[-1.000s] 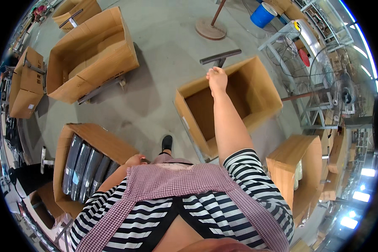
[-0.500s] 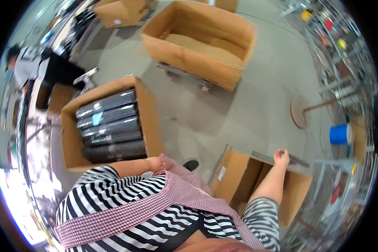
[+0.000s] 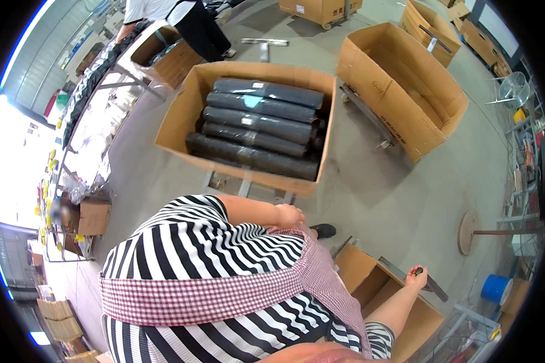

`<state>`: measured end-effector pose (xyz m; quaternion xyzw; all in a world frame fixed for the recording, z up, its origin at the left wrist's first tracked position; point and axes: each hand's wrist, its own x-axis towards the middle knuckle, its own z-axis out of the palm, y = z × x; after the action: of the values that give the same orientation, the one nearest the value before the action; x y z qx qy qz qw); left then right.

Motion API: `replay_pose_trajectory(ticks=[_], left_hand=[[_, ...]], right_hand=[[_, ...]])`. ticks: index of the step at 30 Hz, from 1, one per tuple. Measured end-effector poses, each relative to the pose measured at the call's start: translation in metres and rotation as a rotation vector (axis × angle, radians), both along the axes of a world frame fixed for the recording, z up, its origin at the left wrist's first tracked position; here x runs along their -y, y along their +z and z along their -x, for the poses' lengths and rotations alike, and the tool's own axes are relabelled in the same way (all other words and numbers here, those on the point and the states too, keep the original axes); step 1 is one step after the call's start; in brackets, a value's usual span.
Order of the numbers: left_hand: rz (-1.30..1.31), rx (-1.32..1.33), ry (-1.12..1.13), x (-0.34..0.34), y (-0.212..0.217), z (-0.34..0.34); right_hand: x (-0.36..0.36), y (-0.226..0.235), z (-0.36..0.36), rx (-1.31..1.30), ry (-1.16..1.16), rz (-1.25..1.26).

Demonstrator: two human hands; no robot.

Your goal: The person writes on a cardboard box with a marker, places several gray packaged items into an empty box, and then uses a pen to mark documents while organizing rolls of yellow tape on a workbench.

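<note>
My left hand [image 3: 290, 215] is curled closed at waist height, beside the checked apron [image 3: 312, 248]; whatever it may hold is hidden. Down on the right, my right hand [image 3: 416, 277] has its fingers closed round a small black object [image 3: 419, 271], too small to name. It is above the edge of an open cardboard box [image 3: 356, 266], near a grey metal bar [image 3: 437, 290]. In front of me stands a large open carton [image 3: 169, 130] holding several black plastic-wrapped rolls [image 3: 257, 124], laid side by side. Metal framing [image 3: 245, 187] shows beneath that carton.
A large open carton [image 3: 399, 130] sits on a wheeled base at the right. Far left, a person [image 3: 191, 18] stands at a long table beside another box [image 3: 175, 63]. A round base with a pole [image 3: 467, 233], a blue spool [image 3: 495, 289] and metal racks line the right side.
My view has swung to the left, so the carton of rolls now appears nearer the middle. My right hand remains closed by the box; my left stays curled at the apron.
</note>
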<state>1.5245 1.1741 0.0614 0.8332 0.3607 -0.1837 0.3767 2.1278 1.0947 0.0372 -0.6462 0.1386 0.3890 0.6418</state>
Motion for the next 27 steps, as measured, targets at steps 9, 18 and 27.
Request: replay_pose_trajectory(ticks=[9,18,27], left_hand=[[0.373,-0.263,0.241,0.166,-0.005,0.234],[0.252,-0.081,0.099,0.177,-0.017,0.329],[0.173,-0.056,-0.023,0.171,0.036,0.488]], right_hand=[[0.119,0.001,0.161,-0.052,-0.032,0.008],[0.217,0.010,0.320,-0.006,0.007,0.048],[0.318,0.026,0.480,0.306,0.014,0.298]])
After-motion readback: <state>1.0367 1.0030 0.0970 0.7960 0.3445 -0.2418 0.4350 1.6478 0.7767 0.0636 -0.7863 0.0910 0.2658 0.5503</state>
